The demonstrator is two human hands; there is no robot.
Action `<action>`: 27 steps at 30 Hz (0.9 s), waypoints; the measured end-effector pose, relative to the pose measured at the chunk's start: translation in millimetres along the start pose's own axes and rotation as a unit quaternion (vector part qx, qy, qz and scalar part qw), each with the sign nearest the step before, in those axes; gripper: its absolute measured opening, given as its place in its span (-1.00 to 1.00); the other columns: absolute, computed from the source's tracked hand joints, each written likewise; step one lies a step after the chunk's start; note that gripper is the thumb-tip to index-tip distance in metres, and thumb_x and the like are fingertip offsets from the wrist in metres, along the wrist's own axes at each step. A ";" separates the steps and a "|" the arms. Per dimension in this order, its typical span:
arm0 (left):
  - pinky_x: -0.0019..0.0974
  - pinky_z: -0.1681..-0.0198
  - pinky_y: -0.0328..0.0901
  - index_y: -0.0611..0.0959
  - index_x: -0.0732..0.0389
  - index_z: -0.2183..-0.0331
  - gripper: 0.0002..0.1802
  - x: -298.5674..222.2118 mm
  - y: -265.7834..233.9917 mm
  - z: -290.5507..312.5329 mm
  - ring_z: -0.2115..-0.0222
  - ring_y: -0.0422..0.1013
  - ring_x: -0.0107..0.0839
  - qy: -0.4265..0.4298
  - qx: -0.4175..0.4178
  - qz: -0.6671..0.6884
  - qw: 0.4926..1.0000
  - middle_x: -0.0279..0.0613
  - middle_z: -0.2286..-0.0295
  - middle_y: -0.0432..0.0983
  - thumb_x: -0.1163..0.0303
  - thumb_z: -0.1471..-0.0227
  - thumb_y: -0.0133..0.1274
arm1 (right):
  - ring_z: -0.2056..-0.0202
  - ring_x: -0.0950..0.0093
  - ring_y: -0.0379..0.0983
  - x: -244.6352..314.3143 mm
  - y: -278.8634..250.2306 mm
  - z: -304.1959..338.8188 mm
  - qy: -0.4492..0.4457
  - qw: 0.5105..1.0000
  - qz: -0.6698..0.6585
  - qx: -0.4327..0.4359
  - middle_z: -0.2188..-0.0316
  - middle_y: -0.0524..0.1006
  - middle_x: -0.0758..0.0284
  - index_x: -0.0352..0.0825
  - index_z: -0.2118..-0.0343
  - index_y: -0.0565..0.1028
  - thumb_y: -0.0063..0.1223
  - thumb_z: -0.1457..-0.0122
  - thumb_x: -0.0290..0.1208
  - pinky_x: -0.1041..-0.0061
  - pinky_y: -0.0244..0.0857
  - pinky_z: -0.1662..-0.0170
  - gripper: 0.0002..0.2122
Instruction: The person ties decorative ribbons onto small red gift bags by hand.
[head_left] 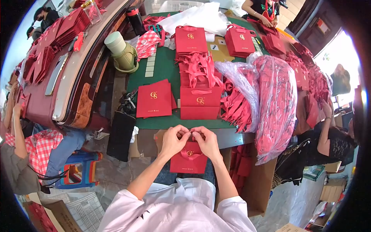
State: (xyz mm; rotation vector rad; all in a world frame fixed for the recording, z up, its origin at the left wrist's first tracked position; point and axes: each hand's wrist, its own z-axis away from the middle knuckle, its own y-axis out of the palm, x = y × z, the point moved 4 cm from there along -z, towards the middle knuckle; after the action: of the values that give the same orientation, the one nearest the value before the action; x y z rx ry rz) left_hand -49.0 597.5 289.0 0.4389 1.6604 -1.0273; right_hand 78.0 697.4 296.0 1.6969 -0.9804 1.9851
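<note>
A small red gift bag [188,163] with a gold emblem rests at my lap, just below the table's front edge. My left hand [174,141] and my right hand [207,141] meet above its top, thumbs and fingertips pinched close together. Between them is the bag's red ribbon handle [190,153], whose upper end is mostly hidden by the fingers. Straight ahead on the table stands another red bag [201,103], with a heap of loose red ribbons [199,69] behind it. Flat red bags [154,99] lie to the left of it.
Plastic-wrapped bundles of red ribbon [275,104] hang over the table edge at right, above a cardboard box [251,189]. A green cup holder with a pale-lidded cup [119,50] stands left of the green tabletop [154,123]. Other people work at both sides and across the table.
</note>
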 end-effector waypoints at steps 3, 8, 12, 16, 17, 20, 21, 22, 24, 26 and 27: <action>-0.53 0.46 0.30 0.65 0.28 0.40 -0.93 -2.5 1.4 4.7 0.54 0.43 -0.67 -0.039 0.018 0.070 0.997 -0.37 0.54 0.58 0.49 -0.05 0.21 | 0.43 0.63 0.50 6.5 1.4 3.4 -0.010 1.000 -0.005 -0.018 0.51 0.58 0.34 -0.45 0.21 0.56 0.08 -0.23 -0.55 0.58 0.39 0.32 -0.87; -0.55 0.45 0.29 0.66 0.27 0.38 -0.94 4.1 3.5 10.1 0.53 0.42 -0.69 -0.049 0.030 0.129 0.990 -0.40 0.53 0.57 0.48 -0.08 0.19 | 0.40 0.68 0.46 -1.2 -1.7 6.2 0.019 0.994 -0.101 0.029 0.46 0.57 0.41 -0.42 0.19 0.56 0.08 -0.26 -0.55 0.63 0.37 0.28 -0.88; -0.54 0.44 0.28 0.66 0.27 0.38 -0.92 7.9 7.6 13.0 0.52 0.40 -0.70 -0.071 0.048 0.169 0.982 -0.39 0.51 0.58 0.46 -0.10 0.18 | 0.36 0.71 0.44 -3.8 -1.9 8.4 0.037 0.991 -0.123 0.046 0.38 0.57 0.46 -0.40 0.18 0.56 0.07 -0.28 -0.55 0.68 0.35 0.26 -0.89; -0.54 0.40 0.28 0.66 0.28 0.36 -0.91 -2.7 3.4 14.3 0.49 0.40 -0.71 -0.091 0.082 0.129 0.984 -0.41 0.51 0.57 0.45 -0.11 0.18 | 0.35 0.72 0.43 -3.9 -1.3 11.8 0.029 0.993 -0.109 0.047 0.37 0.57 0.46 -0.40 0.20 0.55 0.08 -0.27 -0.54 0.69 0.34 0.26 -0.91; -0.54 0.40 0.28 0.66 0.28 0.36 -0.91 -5.1 1.1 15.1 0.49 0.40 -0.71 -0.091 0.082 0.129 0.984 -0.41 0.51 0.57 0.45 -0.11 0.18 | 0.39 0.72 0.43 -3.1 -2.1 13.3 0.020 0.994 -0.098 0.038 0.42 0.56 0.46 -0.39 0.24 0.56 0.10 -0.26 -0.51 0.68 0.32 0.30 -0.91; -0.51 0.34 0.32 0.66 0.29 0.34 -0.90 -7.9 -1.5 20.8 0.43 0.44 -0.68 -0.093 0.137 0.099 0.981 -0.38 0.45 0.59 0.45 -0.12 0.16 | 0.44 0.72 0.41 -6.1 -5.7 18.3 0.024 0.992 -0.117 0.029 0.48 0.54 0.47 -0.39 0.28 0.56 0.11 -0.26 -0.46 0.67 0.30 0.36 -0.90; -0.49 0.29 0.34 0.65 0.31 0.29 -0.89 -11.5 -4.8 24.5 0.37 0.45 -0.65 -0.041 0.118 0.118 0.985 -0.34 0.38 0.58 0.46 -0.14 0.13 | 0.45 0.72 0.39 -8.1 -8.0 19.5 0.036 0.988 -0.149 0.029 0.49 0.53 0.47 -0.39 0.30 0.55 0.11 -0.26 -0.44 0.68 0.28 0.37 -0.88; -0.48 0.24 0.36 0.65 0.32 0.24 -0.86 -14.5 -9.2 30.4 0.31 0.46 -0.63 0.012 0.098 0.137 0.986 -0.31 0.32 0.58 0.47 -0.16 0.11 | 0.45 0.72 0.39 -6.0 -11.8 21.1 0.036 0.988 -0.149 0.028 0.49 0.53 0.47 -0.39 0.30 0.55 0.11 -0.26 -0.44 0.68 0.28 0.37 -0.88; -0.43 0.10 0.36 0.56 0.30 0.05 -0.71 8.6 -11.9 44.9 0.18 0.46 -0.55 -0.026 0.125 0.194 0.973 -0.26 0.19 0.55 0.52 -0.17 0.08 | 0.47 0.72 0.38 -2.2 -17.7 22.4 0.065 0.978 -0.198 0.013 0.50 0.52 0.47 -0.41 0.30 0.53 0.08 -0.27 -0.43 0.68 0.27 0.37 -0.87; -0.37 0.18 0.40 0.45 0.27 -0.04 -0.57 8.0 -13.1 54.8 0.21 0.51 -0.49 0.018 0.143 0.183 0.973 -0.21 0.21 0.59 0.46 -0.14 0.12 | 0.47 0.72 0.35 -7.1 -19.2 24.6 0.069 0.974 -0.216 0.003 0.49 0.50 0.49 -0.37 0.33 0.53 0.08 -0.27 -0.44 0.68 0.26 0.35 -0.89; -0.29 0.15 0.41 0.41 0.24 -0.05 -0.55 7.6 -12.1 59.3 0.20 0.56 -0.35 0.033 0.151 0.159 0.975 -0.13 0.24 0.61 0.50 -0.12 0.11 | 0.47 0.72 0.35 -9.1 -20.1 26.2 0.080 0.972 -0.219 -0.012 0.49 0.50 0.49 -0.37 0.33 0.53 0.09 -0.27 -0.44 0.68 0.26 0.36 -0.89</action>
State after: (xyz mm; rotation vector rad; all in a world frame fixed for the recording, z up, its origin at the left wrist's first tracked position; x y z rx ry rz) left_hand -25.2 541.6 284.3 0.9186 1.4323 -1.0322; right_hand 112.1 694.8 294.0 1.5479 -0.5149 1.7720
